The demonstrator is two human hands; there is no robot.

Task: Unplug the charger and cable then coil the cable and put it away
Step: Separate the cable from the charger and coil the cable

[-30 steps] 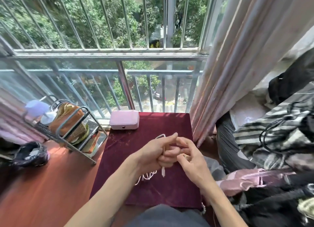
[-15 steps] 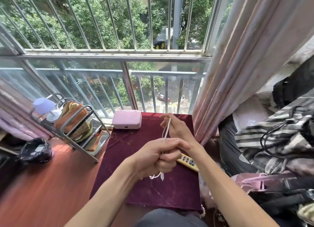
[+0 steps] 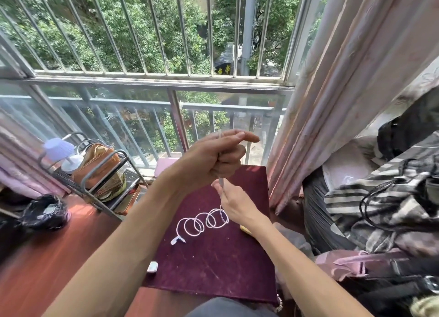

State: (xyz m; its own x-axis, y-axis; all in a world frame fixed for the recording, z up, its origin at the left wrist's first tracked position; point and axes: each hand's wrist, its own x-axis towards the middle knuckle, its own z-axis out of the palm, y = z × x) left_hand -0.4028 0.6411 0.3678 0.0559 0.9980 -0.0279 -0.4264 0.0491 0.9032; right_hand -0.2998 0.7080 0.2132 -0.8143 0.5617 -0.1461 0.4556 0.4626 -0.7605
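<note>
Fingers on both the left hand [image 3: 206, 160] and right hand [image 3: 234, 202] grip one looped cable [image 3: 221, 181]; one charger [image 3: 152, 267] lies apart.

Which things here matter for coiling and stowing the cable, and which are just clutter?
Job in hand:
white cable, gripped by left hand, pinched by right hand
white charger, at the maroon table edge

Lying about:
pink box
metal rack
lilac lamp
black bag
striped cloth

Left hand [image 3: 211, 157] raised, fingers curled round the cable [image 3: 221, 182]; right hand [image 3: 237, 205] just below pinches it.
</note>
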